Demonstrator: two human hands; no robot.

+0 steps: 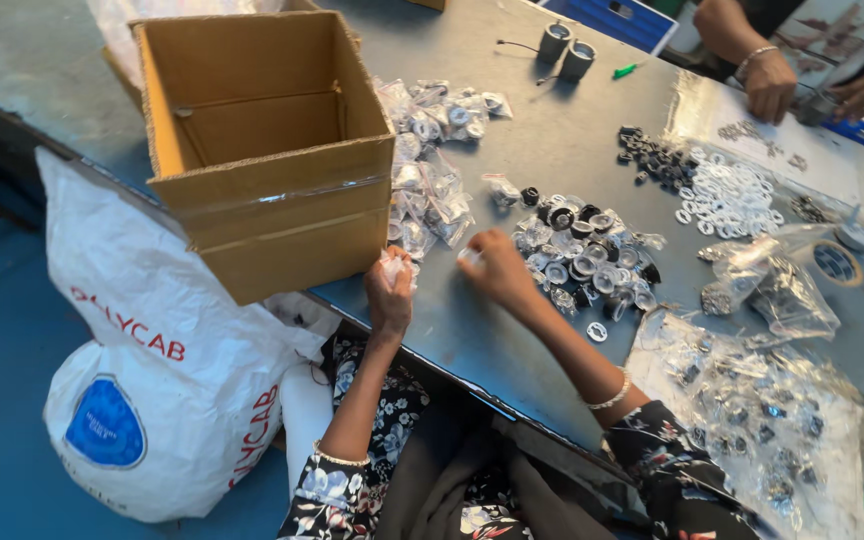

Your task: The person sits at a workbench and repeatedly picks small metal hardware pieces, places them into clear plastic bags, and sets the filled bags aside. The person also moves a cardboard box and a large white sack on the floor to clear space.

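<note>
My left hand [390, 292] is closed around a small clear plastic pouch [393, 266] at the near edge of the grey table [552, 130]. My right hand [496, 268] pinches a small round part [469, 257] just to the right of it. Beyond my right hand lies a heap of loose round black and silver parts [587, 260]. Several filled clear pouches [430, 160] are piled beside the open cardboard box [262, 150], which stands at my left.
A white printed sack [142, 360] hangs off the table edge below the box. Large clear bags of parts [752, 400] lie at the right. White rings [727, 195] and black parts [652, 155] sit farther back, where another person's hands [772, 85] work.
</note>
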